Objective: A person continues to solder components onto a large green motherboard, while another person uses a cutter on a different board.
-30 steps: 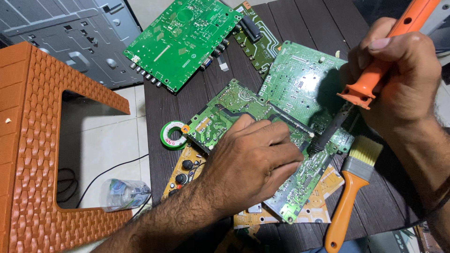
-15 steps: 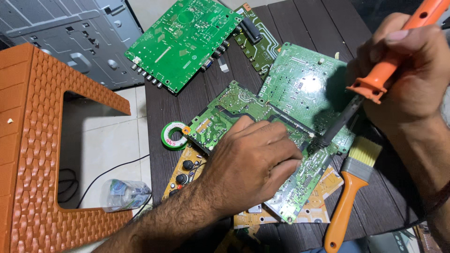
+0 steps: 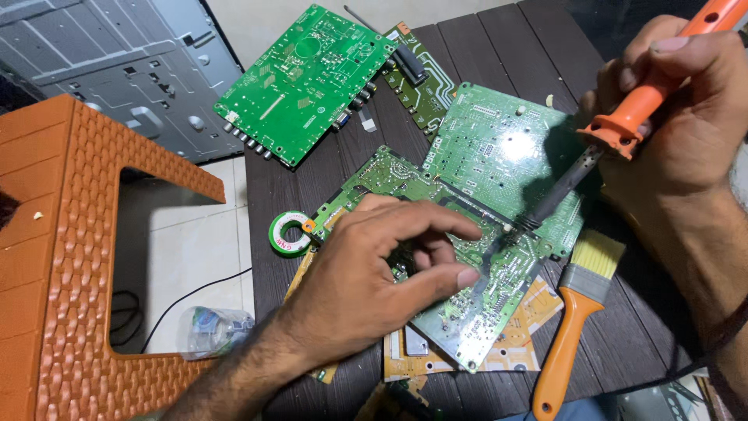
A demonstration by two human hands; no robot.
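Firmly, the circuit board (image 3: 467, 304) was pressed onto the worktop (image 3: 623, 343) by the left hand (image 3: 374, 288), its grip loosely spread. The soldering iron (image 3: 615, 132) was clasped in the right hand (image 3: 686, 117); ideally, its tip was steadied at the board's upper edge.

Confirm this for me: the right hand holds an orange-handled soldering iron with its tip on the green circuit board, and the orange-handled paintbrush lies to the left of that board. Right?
Not quite. In the head view the orange-handled paintbrush lies to the right of the green circuit board, not the left. The right hand does hold the orange-handled soldering iron with its tip on that board.
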